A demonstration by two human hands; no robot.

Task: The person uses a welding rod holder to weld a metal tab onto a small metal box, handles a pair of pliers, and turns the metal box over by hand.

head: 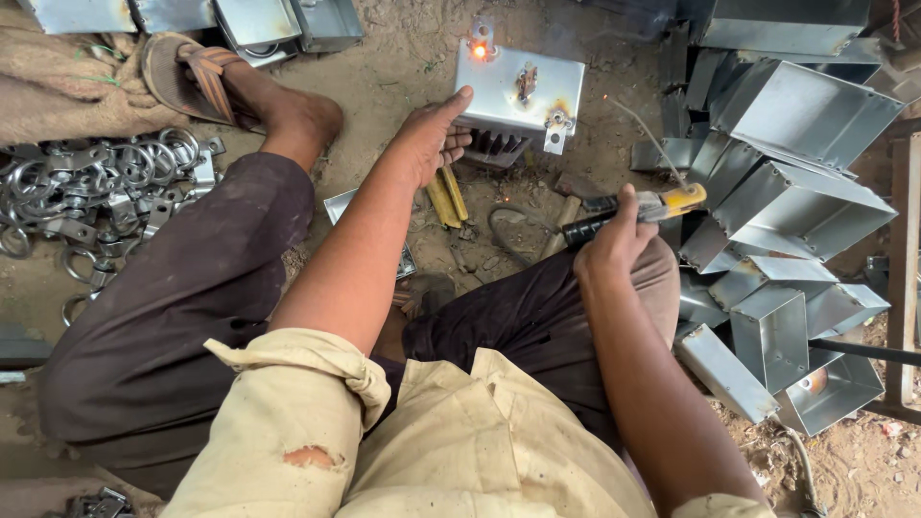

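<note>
Seated person on dirt ground, hands on a metal box and an electrode holder.

A heap of open sheet-metal boxes [787,182] fills the right side; a pile of metal rings and clamps [106,182] lies at left. At upper centre the metal box [523,91] shows a glowing orange spot on its top edge; the left hand [432,139] steadies its lower left corner, forefinger stretched, other fingers curled. Right of centre the right hand [614,240] is clenched around the yellow-tipped electrode holder [638,211].

open: bare dirt floor [403,48] left of metal box [518,91] | right: blocked by stacked metal trays [796,192] | left: heap of steel rings [96,182], sandalled foot [240,91] | near: yellow tools [446,197] under box edge
</note>
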